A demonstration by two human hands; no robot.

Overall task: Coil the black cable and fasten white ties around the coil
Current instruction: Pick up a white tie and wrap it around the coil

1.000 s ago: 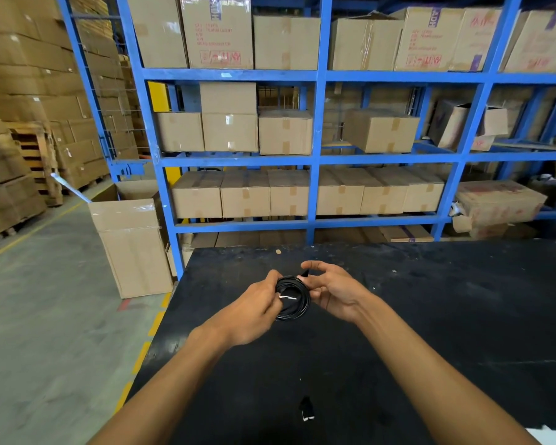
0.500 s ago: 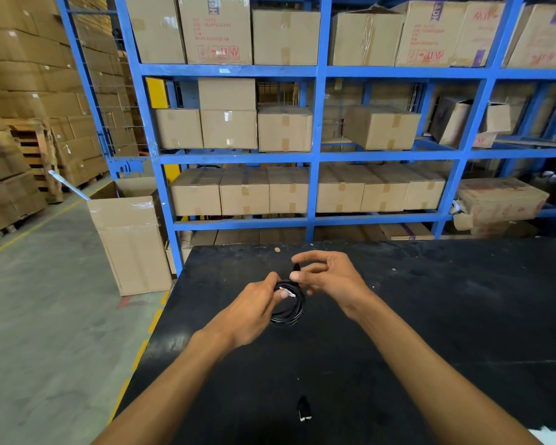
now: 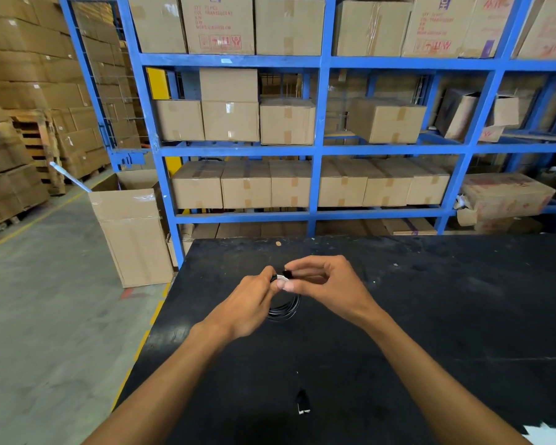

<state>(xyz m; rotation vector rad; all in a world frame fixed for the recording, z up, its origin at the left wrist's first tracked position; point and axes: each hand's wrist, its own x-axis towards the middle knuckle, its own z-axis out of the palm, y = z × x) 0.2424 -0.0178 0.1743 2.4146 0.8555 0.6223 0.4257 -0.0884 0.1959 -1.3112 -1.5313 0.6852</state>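
Observation:
A small black cable coil (image 3: 286, 308) hangs just above the black table (image 3: 430, 316), held between both hands. My left hand (image 3: 249, 303) grips the coil's left side. My right hand (image 3: 326, 284) pinches the top of the coil with thumb and forefinger, where a white tie (image 3: 281, 278) wraps the strands. A short black cable end sticks up by my right fingertips. Only the lower arc of the coil shows; the rest is hidden by my fingers.
A small black-and-white piece (image 3: 302, 403) lies on the table near me, and white paper (image 3: 549, 433) pokes in at the bottom right corner. Blue racking (image 3: 318, 149) full of cardboard boxes stands behind the table. An open carton (image 3: 132, 232) stands on the floor at left.
Both hands have turned the coil from facing me to hanging edge-on, and my right fingers have closed in on the white tie at its top.

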